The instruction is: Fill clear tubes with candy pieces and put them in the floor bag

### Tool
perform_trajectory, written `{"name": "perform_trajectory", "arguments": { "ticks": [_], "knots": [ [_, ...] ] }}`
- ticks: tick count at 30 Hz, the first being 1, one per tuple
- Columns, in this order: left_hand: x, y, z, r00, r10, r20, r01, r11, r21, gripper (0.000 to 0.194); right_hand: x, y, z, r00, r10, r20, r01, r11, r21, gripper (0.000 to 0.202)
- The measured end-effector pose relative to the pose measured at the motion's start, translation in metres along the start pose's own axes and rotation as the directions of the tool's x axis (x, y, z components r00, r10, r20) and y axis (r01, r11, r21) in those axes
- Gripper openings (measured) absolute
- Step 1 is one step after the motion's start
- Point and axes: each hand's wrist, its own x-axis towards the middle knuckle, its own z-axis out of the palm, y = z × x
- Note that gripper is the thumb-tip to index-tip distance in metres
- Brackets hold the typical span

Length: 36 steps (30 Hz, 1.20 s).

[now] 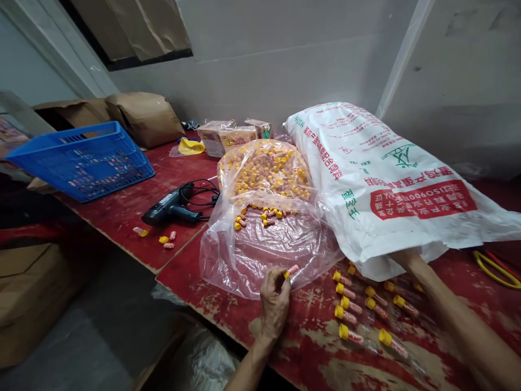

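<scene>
The left hand (274, 301), low in the centre of the frame, has its fingers closed around one small capped tube (291, 270) — yellow cap, red-and-white fill — held at the near edge of the clear plastic bag (260, 250). That bag lies open on the red worktable (309, 336) and holds a heap of like pieces toward its far end, with a few loose ones near the middle.

The right arm runs from the lower right corner up into the mouth of the white woven sack (391, 179); the right hand itself is inside the sack, so the state of its fingers cannot be told.

Between the two arms, right of centre and low in the frame, a group of finished tubes (358, 312) lies in rough rows on the table, caps pointing left.

Step in hand, as judged: one tube is gripped by the left hand while the right reaches into the sack for stock. The next move calls for a steady pinch on the tube and a clear path to the rows — the bag film lies just beside the fingers and could snag.

Left of centre lie a black corded hand tool (171, 209) and a few stray pieces; a blue basket (81, 157) sits at the upper left.
</scene>
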Motion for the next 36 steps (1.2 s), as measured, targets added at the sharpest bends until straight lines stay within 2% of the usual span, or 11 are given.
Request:
{"name": "perform_trajectory", "arguments": {
  "ticks": [4,7,10,14,16,23,28,31,33,34,36],
  "knots": [
    [-0.012,0.016,0.004,0.989,-0.13,0.066,0.141,0.973,-0.185,0.01,-0.063,-0.019,-0.05,0.994,0.056,0.09,-0.055,0.998,-0.006,0.033],
    [-0.034,0.037,0.017,0.937,-0.229,0.265,0.315,0.88,-0.355,0.015,-0.117,-0.065,-0.081,0.977,0.067,0.202,-0.116,0.964,0.238,0.031],
    [-0.059,0.057,0.03,0.855,-0.262,0.449,0.466,0.768,-0.439,0.027,-0.152,-0.111,-0.089,0.953,-0.054,0.297,-0.067,0.921,0.385,0.029],
    [-0.082,0.072,0.035,0.774,-0.263,0.576,0.571,0.683,-0.455,0.029,-0.173,-0.141,-0.083,0.945,-0.126,0.302,-0.02,0.899,0.437,0.029],
    [-0.088,0.074,0.032,0.767,-0.243,0.594,0.558,0.709,-0.431,0.024,-0.178,-0.148,-0.08,0.938,-0.164,0.304,0.01,0.892,0.451,0.027],
    [-0.105,0.081,0.027,0.836,-0.121,0.535,0.34,0.88,-0.332,0.024,-0.19,-0.163,-0.065,0.972,-0.155,0.177,0.057,0.884,0.464,0.021],
    [-0.108,0.082,0.031,0.844,-0.069,0.532,0.265,0.916,-0.302,0.027,-0.201,-0.178,-0.054,0.988,0.083,0.131,-0.137,0.86,0.492,0.019],
    [-0.1,0.084,0.03,0.799,-0.026,0.601,0.249,0.924,-0.291,0.026,-0.201,-0.182,-0.056,0.971,0.149,0.185,-0.226,0.827,0.515,0.023],
    [-0.09,0.085,0.028,0.784,0.037,0.619,0.183,0.94,-0.289,0.024,-0.198,-0.174,-0.065,0.961,0.139,0.239,-0.243,0.84,0.485,0.026],
    [-0.082,0.084,0.026,0.802,0.071,0.593,0.117,0.955,-0.274,0.024,-0.197,-0.164,-0.071,0.959,0.151,0.239,-0.248,0.857,0.453,0.028],
    [-0.062,0.077,0.021,0.881,0.111,0.459,-0.051,0.989,-0.141,0.024,-0.193,-0.133,-0.082,0.955,0.242,0.168,-0.288,0.889,0.355,0.033]
  ]
}}
